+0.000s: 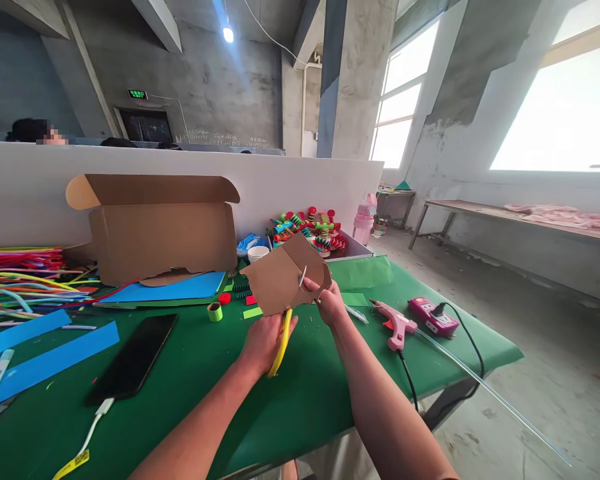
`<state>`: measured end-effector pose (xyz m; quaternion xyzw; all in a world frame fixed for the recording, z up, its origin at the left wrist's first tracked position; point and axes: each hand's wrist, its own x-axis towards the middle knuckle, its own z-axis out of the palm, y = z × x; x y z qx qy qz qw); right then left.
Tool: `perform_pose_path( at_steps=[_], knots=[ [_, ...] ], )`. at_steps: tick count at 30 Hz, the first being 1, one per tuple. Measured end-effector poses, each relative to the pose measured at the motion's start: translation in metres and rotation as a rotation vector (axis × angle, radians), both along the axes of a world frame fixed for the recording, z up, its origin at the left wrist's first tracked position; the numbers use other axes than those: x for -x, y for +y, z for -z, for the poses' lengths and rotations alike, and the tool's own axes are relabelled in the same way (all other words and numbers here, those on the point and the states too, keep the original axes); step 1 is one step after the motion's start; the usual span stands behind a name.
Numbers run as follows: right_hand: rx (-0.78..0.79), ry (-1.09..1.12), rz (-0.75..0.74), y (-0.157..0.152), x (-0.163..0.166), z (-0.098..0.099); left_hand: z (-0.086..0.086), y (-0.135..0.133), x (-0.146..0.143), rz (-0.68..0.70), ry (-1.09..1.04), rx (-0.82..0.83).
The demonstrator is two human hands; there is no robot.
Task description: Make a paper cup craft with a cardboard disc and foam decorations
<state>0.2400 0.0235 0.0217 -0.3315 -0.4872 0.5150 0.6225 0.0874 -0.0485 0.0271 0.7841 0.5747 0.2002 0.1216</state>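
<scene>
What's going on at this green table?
A person is cutting cardboard with yellow scissors. The left hand grips the scissors, and the right hand holds the cardboard above the table. A pink glue gun lies to the right, a phone to the left, and an open box behind.

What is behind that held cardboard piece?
Colourful craft figures, a white tray and a white cup show past the cardboard piece; the table right behind it is covered.

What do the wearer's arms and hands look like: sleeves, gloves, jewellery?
No gloves on the left hand or right hand. Both forearms are uncovered to the frame edge, no sleeve in view. No watch, wristband or markings visible.
</scene>
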Motion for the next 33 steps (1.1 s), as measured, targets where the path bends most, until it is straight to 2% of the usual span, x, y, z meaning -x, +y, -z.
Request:
perform_pose_path(
  at_steps=[3,9,13,20,27,33],
  knots=[
    [0.014,0.0,0.01,0.002,0.002,0.002,0.0,0.002,0.004,0.017,0.005,0.019],
    [0.102,0.059,0.079,-0.003,0.01,-0.002,0.001,0.003,0.004,-0.116,0.204,-0.006],
    [0.133,0.113,0.052,-0.004,0.009,-0.003,-0.001,0.002,0.006,-0.098,0.201,-0.011],
    [0.174,0.115,0.004,0.004,0.0,0.003,-0.009,-0.001,0.012,-0.109,0.321,-0.028],
    [0.182,0.116,0.003,0.006,-0.009,0.001,-0.003,-0.002,0.007,-0.079,0.291,-0.04],
    [0.144,0.072,-0.019,0.007,-0.018,-0.001,-0.007,-0.002,0.01,-0.034,0.385,-0.047]
  ],
)
